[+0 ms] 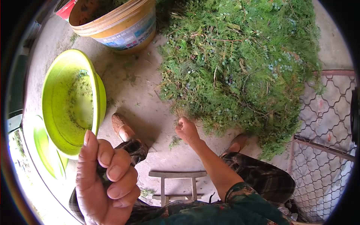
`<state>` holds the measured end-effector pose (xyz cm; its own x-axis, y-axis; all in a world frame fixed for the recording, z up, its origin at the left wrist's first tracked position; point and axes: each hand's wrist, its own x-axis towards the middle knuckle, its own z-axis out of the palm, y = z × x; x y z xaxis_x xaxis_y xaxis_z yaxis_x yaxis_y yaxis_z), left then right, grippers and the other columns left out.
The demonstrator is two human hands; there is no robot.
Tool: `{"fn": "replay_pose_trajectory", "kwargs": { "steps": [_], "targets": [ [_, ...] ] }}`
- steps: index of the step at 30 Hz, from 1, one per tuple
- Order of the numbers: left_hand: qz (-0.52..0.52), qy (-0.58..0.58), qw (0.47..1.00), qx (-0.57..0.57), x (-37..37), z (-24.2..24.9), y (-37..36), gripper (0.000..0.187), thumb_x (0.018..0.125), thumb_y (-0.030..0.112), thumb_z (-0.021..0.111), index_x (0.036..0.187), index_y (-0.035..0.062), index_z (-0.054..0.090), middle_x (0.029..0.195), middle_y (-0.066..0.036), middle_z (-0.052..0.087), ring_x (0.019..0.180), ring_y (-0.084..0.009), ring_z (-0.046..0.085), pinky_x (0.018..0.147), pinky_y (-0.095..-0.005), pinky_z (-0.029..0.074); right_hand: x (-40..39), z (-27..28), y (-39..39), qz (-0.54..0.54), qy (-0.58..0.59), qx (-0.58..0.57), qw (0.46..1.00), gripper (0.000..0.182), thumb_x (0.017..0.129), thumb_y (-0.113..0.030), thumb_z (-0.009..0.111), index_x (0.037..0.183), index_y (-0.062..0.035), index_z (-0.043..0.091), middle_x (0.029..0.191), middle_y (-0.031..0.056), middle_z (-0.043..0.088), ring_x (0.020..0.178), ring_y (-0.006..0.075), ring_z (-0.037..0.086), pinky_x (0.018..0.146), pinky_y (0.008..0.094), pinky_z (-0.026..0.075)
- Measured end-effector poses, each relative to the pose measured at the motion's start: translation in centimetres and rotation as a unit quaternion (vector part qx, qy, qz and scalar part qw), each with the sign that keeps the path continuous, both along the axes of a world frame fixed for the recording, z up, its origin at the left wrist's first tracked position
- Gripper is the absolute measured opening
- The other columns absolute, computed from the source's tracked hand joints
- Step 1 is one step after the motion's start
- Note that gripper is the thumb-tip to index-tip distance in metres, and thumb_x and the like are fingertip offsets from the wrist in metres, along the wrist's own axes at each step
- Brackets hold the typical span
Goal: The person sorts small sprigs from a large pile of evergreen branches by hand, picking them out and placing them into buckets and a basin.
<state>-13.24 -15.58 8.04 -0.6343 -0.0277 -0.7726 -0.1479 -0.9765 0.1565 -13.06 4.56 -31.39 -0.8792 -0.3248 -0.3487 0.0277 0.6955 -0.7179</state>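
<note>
My left hand [107, 176] is raised close to the camera at the lower left, its fingers curled in; something dark shows between them, too hidden to name. Farther out, my right hand [186, 130] is closed at the near edge of a big heap of green branches [232, 67] with bluish berries. What it holds, if anything, is too small to tell. To the left, a lime-green basin [80, 97] has green bits scattered over its inside.
A yellow bucket [123, 28] stands at the upper left, beside a red container [65, 10]. Another green basin [45, 146] lies at the far left. A small wooden stool [177, 174] is between my legs. Metal lattice [322, 150] stands at the right.
</note>
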Motion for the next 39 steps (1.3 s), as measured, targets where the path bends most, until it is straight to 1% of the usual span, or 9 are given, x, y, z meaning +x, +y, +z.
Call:
{"fn": "replay_pose_trajectory", "kwargs": {
  "steps": [6,10,13,15,21,27,30,33,39],
  "targets": [
    [0.000,0.000,1.000,0.008,0.2,-0.1,0.2,0.036,0.103,0.038,0.030,0.083,0.0112,0.042,0.069,-0.003,0.038,0.047,-0.0094,0.034,0.037,-0.0206,0.025,-2.7,1.1,0.4,-0.157,0.055,0.014,0.986,0.032,0.086,-0.014,0.052,0.117,-0.0089,0.053,0.066,0.0195,0.060,0.059,0.0381,0.059,0.056,0.0478,0.046],
    [-0.007,-0.007,1.000,-0.008,0.1,0.1,0.3,0.035,0.103,0.038,0.030,0.082,0.0112,0.042,0.069,-0.003,0.039,0.047,-0.0096,0.035,0.037,-0.0206,0.025,-4.0,0.4,-0.6,-0.127,0.026,0.054,0.990,0.030,0.086,-0.015,0.052,0.115,-0.0099,0.054,0.067,0.0194,0.061,0.060,0.0383,0.059,0.056,0.0481,0.046],
    [-0.012,-0.006,1.000,-0.008,-0.1,0.1,0.2,0.036,0.103,0.038,0.030,0.082,0.0113,0.042,0.069,-0.003,0.039,0.047,-0.0098,0.035,0.036,-0.0208,0.025,-2.2,-0.3,-0.4,-0.028,-0.014,0.110,0.993,0.025,0.085,-0.014,0.054,0.109,-0.0079,0.054,0.066,0.0136,0.060,0.052,0.0247,0.056,0.052,0.0388,0.047],
    [-0.011,-0.008,1.000,-0.007,-0.1,0.1,0.2,0.036,0.103,0.038,0.030,0.082,0.0114,0.042,0.069,-0.003,0.039,0.047,-0.0101,0.035,0.036,-0.0209,0.025,0.0,-1.8,0.5,-0.039,0.156,0.095,0.982,0.012,0.085,-0.012,0.055,0.097,-0.0076,0.057,0.067,0.0106,0.061,0.054,0.0229,0.057,0.052,0.0369,0.047],
    [-0.014,-0.011,1.000,-0.023,0.3,0.1,0.1,0.036,0.103,0.038,0.029,0.082,0.0116,0.042,0.068,-0.005,0.040,0.046,-0.0114,0.038,0.035,-0.0216,0.025,-2.5,0.9,0.5,-0.189,0.026,-0.017,0.981,0.007,0.082,-0.012,0.058,0.088,-0.0089,0.057,0.077,0.0156,0.063,0.073,0.0359,0.062,0.063,0.0454,0.048],
    [-0.014,-0.013,0.999,-0.035,-0.1,0.3,0.2,0.037,0.103,0.038,0.028,0.082,0.0108,0.042,0.068,-0.005,0.041,0.046,-0.0116,0.038,0.035,-0.0217,0.025,-5.2,1.2,-1.2,-0.058,0.120,0.130,0.983,0.014,0.082,-0.011,0.059,0.095,-0.0066,0.060,0.077,0.0168,0.064,0.072,0.0378,0.062,0.062,0.0464,0.049],
    [-0.007,-0.014,1.000,-0.026,-0.1,0.3,0.1,0.037,0.103,0.037,0.027,0.082,0.0105,0.042,0.068,-0.005,0.041,0.046,-0.0115,0.038,0.035,-0.0216,0.025,-3.7,2.1,-0.5,-0.092,-0.006,0.139,0.986,0.017,0.082,-0.013,0.058,0.097,-0.0059,0.060,0.078,0.0181,0.064,0.073,0.0371,0.062,0.064,0.0450,0.049],
    [-0.022,-0.003,0.999,-0.032,0.2,0.3,0.1,0.037,0.103,0.038,0.027,0.082,0.0104,0.042,0.069,-0.005,0.041,0.047,-0.0114,0.038,0.035,-0.0218,0.026,-1.0,-0.8,2.0,-0.281,-0.208,-0.127,0.928,0.016,0.083,-0.018,0.058,0.095,-0.0072,0.061,0.075,0.0177,0.064,0.071,0.0359,0.063,0.063,0.0441,0.049],
    [-0.024,-0.003,0.999,-0.021,0.4,0.3,0.3,0.038,0.103,0.038,0.026,0.082,0.0104,0.041,0.069,-0.006,0.042,0.047,-0.0115,0.039,0.036,-0.0227,0.028,-2.3,3.1,0.8,-0.137,0.040,0.061,0.988,0.018,0.083,-0.021,0.063,0.098,-0.0126,0.058,0.070,0.0144,0.063,0.067,0.0349,0.062,0.058,0.0451,0.048]
  ]
}}
